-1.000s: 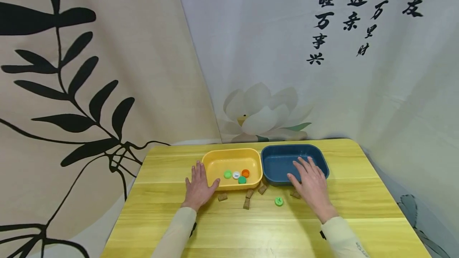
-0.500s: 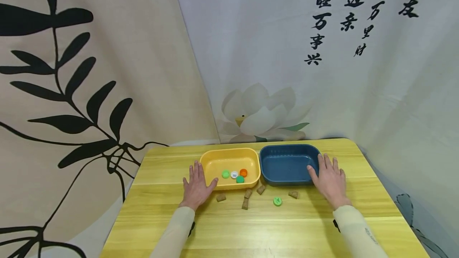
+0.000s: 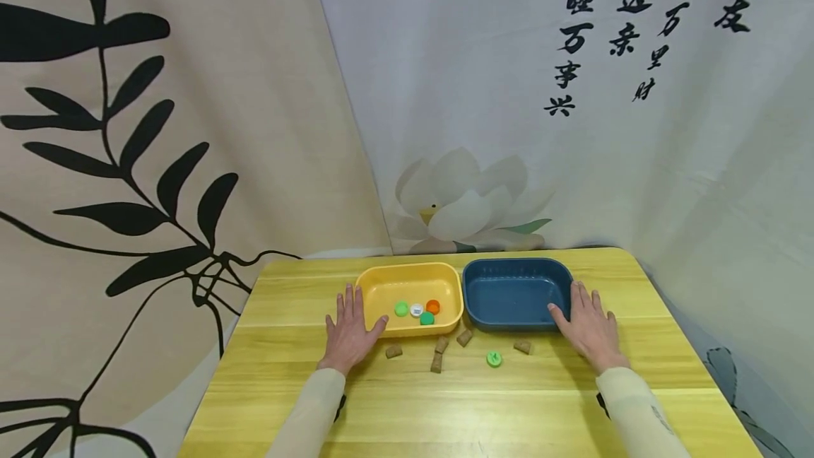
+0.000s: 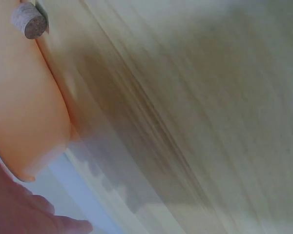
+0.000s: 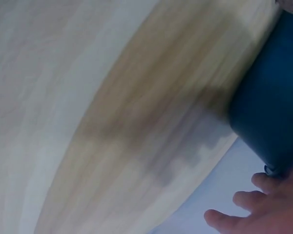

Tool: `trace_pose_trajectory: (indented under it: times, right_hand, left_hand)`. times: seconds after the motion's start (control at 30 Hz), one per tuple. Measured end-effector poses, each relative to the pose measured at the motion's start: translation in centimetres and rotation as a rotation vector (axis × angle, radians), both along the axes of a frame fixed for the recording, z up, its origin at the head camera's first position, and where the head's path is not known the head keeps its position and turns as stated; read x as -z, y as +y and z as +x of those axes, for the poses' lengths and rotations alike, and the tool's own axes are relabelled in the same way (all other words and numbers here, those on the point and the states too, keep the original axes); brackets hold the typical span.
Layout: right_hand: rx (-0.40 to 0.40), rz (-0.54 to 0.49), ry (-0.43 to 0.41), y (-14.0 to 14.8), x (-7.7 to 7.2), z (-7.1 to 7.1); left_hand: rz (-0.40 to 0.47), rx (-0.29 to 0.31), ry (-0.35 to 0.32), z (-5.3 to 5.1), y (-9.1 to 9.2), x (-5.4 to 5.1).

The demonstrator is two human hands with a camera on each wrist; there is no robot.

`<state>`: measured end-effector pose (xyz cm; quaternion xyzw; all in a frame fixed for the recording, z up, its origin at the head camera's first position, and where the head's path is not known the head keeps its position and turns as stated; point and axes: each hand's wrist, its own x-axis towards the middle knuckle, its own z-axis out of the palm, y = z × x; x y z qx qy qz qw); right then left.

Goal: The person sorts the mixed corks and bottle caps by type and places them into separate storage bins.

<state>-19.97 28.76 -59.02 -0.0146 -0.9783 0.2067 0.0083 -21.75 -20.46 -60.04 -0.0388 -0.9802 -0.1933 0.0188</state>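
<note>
The yellow tray (image 3: 380,288) and blue tray (image 3: 515,295) sit side by side on the surface (image 3: 470,408), long axes left to right. The left hand (image 3: 348,336), fingers extended, is at the former's left end; the right hand (image 3: 593,331), likewise released, at the latter's right.

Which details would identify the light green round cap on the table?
On the yellow wood-grained table, find the blue rectangular tray. On its near side, apart from it, lies the light green round cap. It is the only green thing directly on the table; its neighbours are brown cork pieces.
</note>
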Motion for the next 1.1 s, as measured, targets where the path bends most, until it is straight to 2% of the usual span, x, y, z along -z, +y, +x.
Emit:
trace_pose_trajectory:
  times: [0.3,0.63,0.87,1.1]
  right_hand:
    - [-0.014,-0.001,0.009,-0.1,0.4,0.8]
    - [0.004,-0.029,0.033,0.4,0.3,0.9]
    - [0.012,-0.037,0.024,0.6,0.5,0.5]
    - [0.006,-0.028,0.054,0.5,0.7,0.4]
  left_hand:
    - [0.030,0.029,0.110,1.0,0.1,-0.4]
    - [0.039,0.080,0.262,3.1,0.1,-1.3]
    - [0.013,0.160,0.407,4.7,-0.1,-1.6]
    - [0.026,0.240,0.489,5.9,0.0,-1.8]
